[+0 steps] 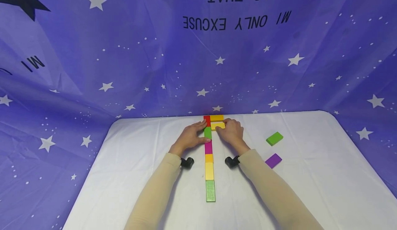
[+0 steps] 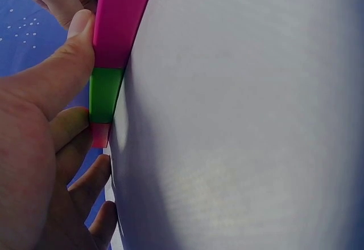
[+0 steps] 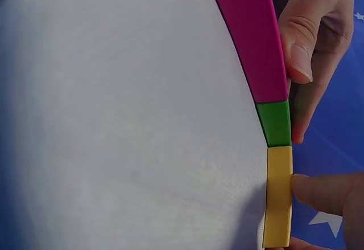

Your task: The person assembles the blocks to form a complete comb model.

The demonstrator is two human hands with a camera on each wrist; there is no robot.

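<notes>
A straight line of blocks runs away from the person, with a red block (image 1: 206, 120) at the far end, then a green block (image 1: 207, 133) and a magenta block (image 1: 209, 148). My left hand (image 1: 187, 137) lies along its left side, thumb at the magenta block and fingertips by the red one. My right hand (image 1: 232, 132) pinches a yellow block (image 1: 217, 125) between thumb and finger, crosswise against the line's right side. In the right wrist view that yellow block (image 3: 278, 199) shows beyond the green one. Another yellow block (image 1: 216, 118) lies parallel, just behind it.
Nearer along the line come a short orange block (image 1: 209, 158), a pale yellow block (image 1: 209, 171) and a light green block (image 1: 210, 190). Off to the right lie a loose green block (image 1: 274, 138) and a purple block (image 1: 273, 160). A blue starry curtain (image 1: 173, 75) borders the white table (image 1: 130, 154).
</notes>
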